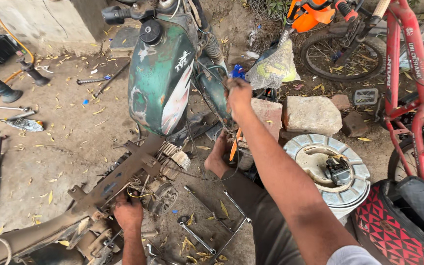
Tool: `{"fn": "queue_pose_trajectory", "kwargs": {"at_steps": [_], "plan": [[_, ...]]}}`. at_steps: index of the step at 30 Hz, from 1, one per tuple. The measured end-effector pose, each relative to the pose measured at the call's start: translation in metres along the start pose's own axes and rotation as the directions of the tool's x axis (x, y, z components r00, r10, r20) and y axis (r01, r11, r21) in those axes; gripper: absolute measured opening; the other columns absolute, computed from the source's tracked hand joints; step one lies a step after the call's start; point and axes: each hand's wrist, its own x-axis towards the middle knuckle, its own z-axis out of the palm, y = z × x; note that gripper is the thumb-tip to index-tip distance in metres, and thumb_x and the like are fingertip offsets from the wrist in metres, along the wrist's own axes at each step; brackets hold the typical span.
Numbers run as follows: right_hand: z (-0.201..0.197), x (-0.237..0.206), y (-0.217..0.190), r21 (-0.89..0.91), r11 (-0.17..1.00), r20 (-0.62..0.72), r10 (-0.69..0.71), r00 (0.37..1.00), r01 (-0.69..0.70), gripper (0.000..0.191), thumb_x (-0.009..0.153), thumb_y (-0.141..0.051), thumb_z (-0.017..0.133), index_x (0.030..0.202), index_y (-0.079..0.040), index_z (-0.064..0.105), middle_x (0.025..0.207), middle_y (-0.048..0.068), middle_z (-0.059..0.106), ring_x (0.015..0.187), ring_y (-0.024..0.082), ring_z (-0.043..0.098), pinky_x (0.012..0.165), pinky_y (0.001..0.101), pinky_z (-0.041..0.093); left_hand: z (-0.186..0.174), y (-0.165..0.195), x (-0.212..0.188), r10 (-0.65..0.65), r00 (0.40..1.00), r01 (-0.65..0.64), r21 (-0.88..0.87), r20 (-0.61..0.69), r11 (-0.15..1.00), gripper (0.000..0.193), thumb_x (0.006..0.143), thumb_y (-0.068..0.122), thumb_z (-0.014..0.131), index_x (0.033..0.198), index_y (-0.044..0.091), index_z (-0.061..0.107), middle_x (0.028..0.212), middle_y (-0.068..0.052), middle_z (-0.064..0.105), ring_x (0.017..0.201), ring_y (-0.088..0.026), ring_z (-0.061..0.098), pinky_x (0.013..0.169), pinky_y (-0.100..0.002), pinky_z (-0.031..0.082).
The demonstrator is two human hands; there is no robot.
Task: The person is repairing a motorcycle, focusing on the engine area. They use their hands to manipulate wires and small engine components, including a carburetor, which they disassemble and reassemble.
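A green moped (165, 83) lies stripped on the dirt ground (65, 147), its engine (148, 189) bare. The right hand (237, 93) is up by the frame, fingers closed on a dirty rag. The left hand (127, 212) rests on the engine, fingers curled together. Spanners (197, 238) lie near the knee.

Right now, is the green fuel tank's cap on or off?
On: the black cap sits seated on the filler at the top of the green fuel tank.
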Motion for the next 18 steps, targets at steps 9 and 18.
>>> {"fn": "queue_pose_trajectory", "kwargs": {"at_steps": [9, 18], "plan": [[0.008, -0.044, 0.053, 0.002, 0.977, -0.049, -0.211, 0.976, 0.211, 0.016, 0.103, -0.014, 0.06, 0.103, -0.001, 0.07, 0.07, -0.005, 0.058, 0.056, 0.005, 0.049, 0.048, 0.0251, 0.038, 0.001, 0.002, -0.001, 0.055, 0.998, -0.055, 0.021, -0.035, 0.998, 0.043, 0.097, 0.034, 0.072, 0.12, -0.002, 0.069, 0.109, -0.024, 0.072, 0.097, -0.044, 0.07, 0.088, -0.051, 0.056], [0.008, -0.074, 0.076, -0.189, 0.961, 0.012, -0.203, 0.979, 0.201, 0.024, 0.104, -0.018, 0.062, 0.09, 0.0, 0.068, 0.06, 0.001, 0.055, 0.05, 0.009, 0.047, 0.045, 0.0296, 0.035, -0.001, 0.006, -0.003, 0.053, 0.998, -0.053, -0.013, -0.033, 0.998, 0.034, 0.095, 0.028, 0.072, 0.117, 0.002, 0.071, 0.111, -0.022, 0.073, 0.096, -0.043, 0.07, 0.084, -0.051, 0.057]]}}
